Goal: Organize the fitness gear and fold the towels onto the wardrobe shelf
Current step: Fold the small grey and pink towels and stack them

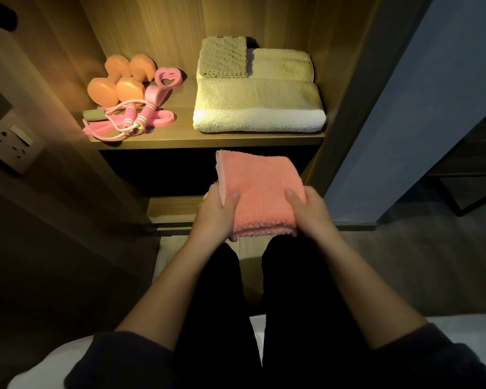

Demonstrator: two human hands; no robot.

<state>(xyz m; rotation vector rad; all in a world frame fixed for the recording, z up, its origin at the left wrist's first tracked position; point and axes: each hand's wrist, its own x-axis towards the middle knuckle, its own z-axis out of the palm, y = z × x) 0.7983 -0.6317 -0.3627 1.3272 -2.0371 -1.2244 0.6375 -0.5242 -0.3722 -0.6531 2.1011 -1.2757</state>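
Observation:
A folded pink towel (260,189) is held flat in the air in front of the wardrobe, just below the lit shelf (208,140). My left hand (218,213) grips its left edge with the thumb on top. My right hand (309,210) grips its right edge the same way. On the shelf's right half lies a large folded white towel (260,108), with two smaller folded towels (225,56) on top of it. On the left half sit two orange dumbbells (118,80), a pink skipping rope (124,122) and a pink resistance band (166,80).
A wall socket (10,141) is on the panel to the left. A lower shelf (174,209) lies dark beneath the towel. The wardrobe's right side panel (345,108) borders a blue wall. My legs in black trousers are below, on a white bed edge.

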